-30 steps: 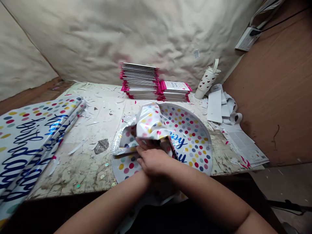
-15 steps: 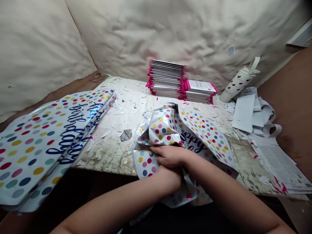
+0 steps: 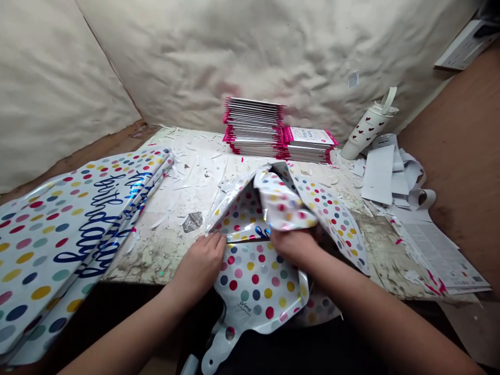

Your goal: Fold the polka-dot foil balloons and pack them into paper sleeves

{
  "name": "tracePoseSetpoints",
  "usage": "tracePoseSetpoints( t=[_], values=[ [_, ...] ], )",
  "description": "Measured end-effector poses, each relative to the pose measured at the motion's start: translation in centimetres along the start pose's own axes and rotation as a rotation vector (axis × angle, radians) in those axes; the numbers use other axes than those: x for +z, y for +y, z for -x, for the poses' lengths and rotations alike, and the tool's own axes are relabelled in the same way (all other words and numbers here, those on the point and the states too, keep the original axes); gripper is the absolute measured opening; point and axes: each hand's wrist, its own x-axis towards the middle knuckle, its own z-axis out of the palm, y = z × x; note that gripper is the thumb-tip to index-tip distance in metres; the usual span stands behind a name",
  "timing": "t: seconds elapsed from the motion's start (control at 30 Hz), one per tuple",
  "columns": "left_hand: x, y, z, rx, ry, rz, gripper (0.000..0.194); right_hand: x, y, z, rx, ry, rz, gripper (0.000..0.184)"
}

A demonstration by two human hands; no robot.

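A flat foil balloon (image 3: 258,281), white with coloured dots, lies partly folded at the table's front edge, its tail with a hole hanging over. My left hand (image 3: 205,263) is closed on the balloon's left edge, fingertips curled over the fold. Around a raised flap near the middle, my right hand (image 3: 297,247) is also closed; its fingertips are partly hidden by the foil. Some blue lettering shows between the hands. More dotted foil spreads out to the right, behind my right forearm.
A pile of dotted birthday balloons (image 3: 78,224) overhangs the table (image 3: 195,172) at left. Pink-edged packets (image 3: 253,130) stand stacked at the back, beside a lower stack (image 3: 308,143). At right are a heart-patterned tumbler (image 3: 367,127), paper strips (image 3: 380,174) and a printed sheet (image 3: 441,250).
My hands, crossed over each other before, have moved apart, the left to the balloon's left edge. The balloon's lower part and tail have come into sight. The view has shifted slightly right.
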Motion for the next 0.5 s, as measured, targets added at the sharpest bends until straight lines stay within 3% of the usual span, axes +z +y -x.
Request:
tracePoseSetpoints(
  t=[0.07,0.13,0.2,0.27,0.37,0.5],
  values=[
    [-1.0,-0.1,-0.4,0.029,-0.058,-0.022,0.039,-1.2,3.4,0.7,0.189,0.087,0.062,0.051],
    [-2.1,-0.4,-1.1,0.063,-0.150,-0.072,0.037,-2.7,6.9,1.5,0.376,0.043,0.130,0.060],
    [-2.9,-0.7,-1.9,0.111,-0.239,-0.144,0.033,-4.2,9.3,2.3,0.424,-0.071,0.203,0.067],
    [-3.4,-1.1,-2.6,0.167,-0.282,-0.200,0.030,-5.7,9.8,2.6,0.366,-0.134,0.260,0.063],
    [-3.5,-1.8,-3.3,0.203,-0.250,-0.208,0.025,-7.0,6.8,1.8,0.217,-0.094,0.258,0.046],
    [-3.9,-2.8,-3.7,0.183,-0.208,-0.197,0.020,-5.6,-0.4,-1.3,-0.259,-0.074,0.200,0.038]
  ],
)
